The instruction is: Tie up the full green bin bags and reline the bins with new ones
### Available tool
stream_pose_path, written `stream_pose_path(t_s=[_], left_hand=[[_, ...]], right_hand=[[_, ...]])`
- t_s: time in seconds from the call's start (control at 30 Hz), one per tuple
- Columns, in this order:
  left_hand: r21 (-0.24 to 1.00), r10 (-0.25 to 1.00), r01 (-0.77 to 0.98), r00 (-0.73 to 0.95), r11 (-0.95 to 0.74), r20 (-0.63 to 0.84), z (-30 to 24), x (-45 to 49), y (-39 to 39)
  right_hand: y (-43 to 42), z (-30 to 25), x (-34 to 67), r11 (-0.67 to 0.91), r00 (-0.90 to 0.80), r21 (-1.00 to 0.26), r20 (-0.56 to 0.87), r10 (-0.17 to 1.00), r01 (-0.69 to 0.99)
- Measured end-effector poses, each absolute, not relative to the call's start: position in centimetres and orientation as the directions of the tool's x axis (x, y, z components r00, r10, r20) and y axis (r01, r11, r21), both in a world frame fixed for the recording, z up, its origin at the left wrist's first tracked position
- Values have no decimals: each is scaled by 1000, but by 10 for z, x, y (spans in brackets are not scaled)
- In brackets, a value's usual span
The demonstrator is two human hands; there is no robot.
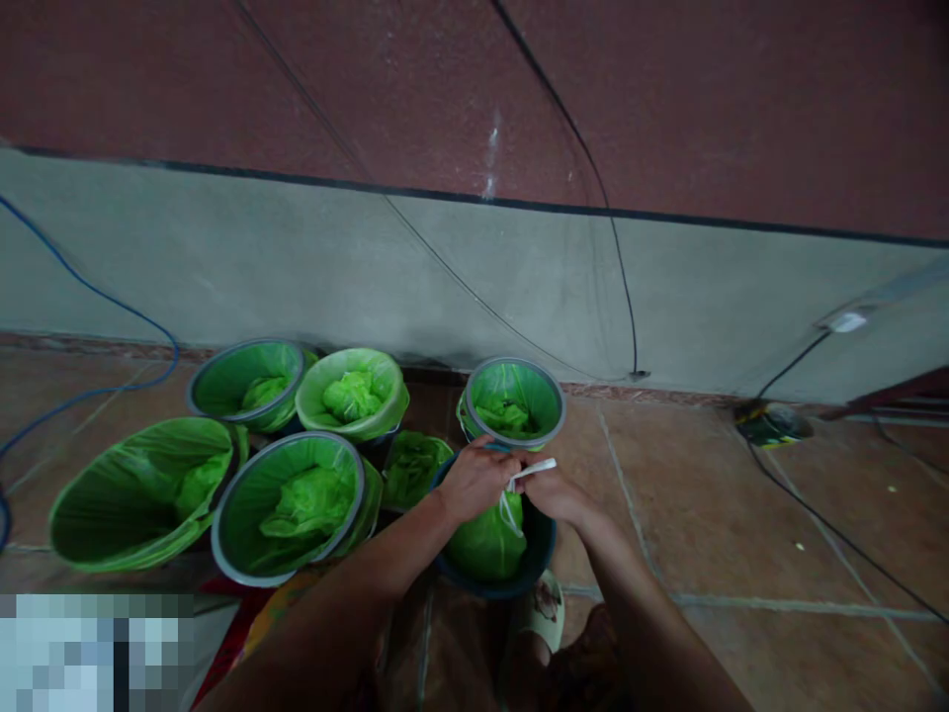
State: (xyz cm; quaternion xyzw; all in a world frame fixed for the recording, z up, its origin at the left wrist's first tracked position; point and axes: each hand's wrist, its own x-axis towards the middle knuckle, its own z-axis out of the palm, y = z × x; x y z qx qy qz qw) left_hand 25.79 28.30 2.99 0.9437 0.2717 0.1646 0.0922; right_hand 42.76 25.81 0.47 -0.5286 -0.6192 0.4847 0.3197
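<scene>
Green bag (485, 544) sits inside dark bin (539, 560). Left hand (474, 482) above bin, fingers curled on bag top. Right hand (555, 494) beside it, fingers pinching white tie (535, 468). Likely best: keep tie taut, low on gathered top.

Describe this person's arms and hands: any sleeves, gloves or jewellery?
Left hand and right hand are ungloved. Left forearm and right forearm carry no sleeve down to the picture's edge. No watch, bracelet or ring shows in the dim light.

Bare forearms (371, 583), pale patterned slipper (547, 611)
</scene>
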Motion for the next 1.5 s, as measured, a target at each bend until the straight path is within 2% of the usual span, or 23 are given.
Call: stream_pose_path(t_s=[0.2, 0.3, 0.4, 0.5, 0.57, 0.67, 0.73, 0.87, 0.93, 1.03, 1.13, 1.2, 1.27, 1.3, 1.37, 1.5], left_hand=[[257, 559, 497, 756, -829, 340, 31, 256, 284], [332, 619, 525, 701, -784, 353, 35, 254, 285], [469, 684, 515, 648, -718, 335, 38, 252, 287], [580, 724, 484, 622, -655, 299, 39, 250, 289], [609, 742, 487, 613, -626, 272, 40, 250, 290], [610, 792, 555, 571, -566, 216, 39, 250, 291], [580, 833, 637, 534, -508, 144, 39, 250, 291], [430, 902, 823, 430, -371, -46, 38, 246, 292], [411, 918, 864, 373, -292, -132, 38, 242, 295], [478, 922, 858, 320, -186, -217, 38, 239, 301], [599, 911, 793, 323, -111, -258, 41, 243, 305], [790, 902, 609, 297, 75, -314, 42, 249, 304], [908, 871, 280, 298, 312, -391, 41, 256, 300], [907, 851, 130, 315, 401, -421, 40, 260, 297], [878, 822, -16, 361, 478, -441, 38, 266, 292], [889, 804, -21, 439, 457, -402, 36, 271, 286]], right_hand=[[261, 27, 424, -177, -275, -974, -211, 938, 142], [259, 32, 423, -266, -300, -958, -287, 910, 110], [259, 32, 422, -310, -228, -947, -322, 919, 89], [261, 33, 421, -311, -84, -939, -325, 942, 144], [262, 37, 421, -250, 13, -919, -258, 966, 305], [262, 43, 422, -122, 74, -746, -97, 993, 655], [261, 45, 425, -108, 77, -568, -78, 994, 816], [257, 46, 432, -194, 141, -266, -203, 969, 944], [255, 47, 436, -222, 170, -207, -238, 956, 953], [256, 51, 440, -208, 142, -282, -238, 961, 937], [257, 57, 444, -191, 80, -508, -233, 969, 840], [257, 60, 446, -181, 5, -692, -248, 969, 699], [256, 63, 446, -167, -91, -831, -252, 963, 531], [254, 65, 444, -161, -135, -873, -248, 959, 461], [251, 69, 440, -148, -205, -919, -234, 950, 365], [249, 76, 431, -129, -251, -940, -214, 944, 316]])
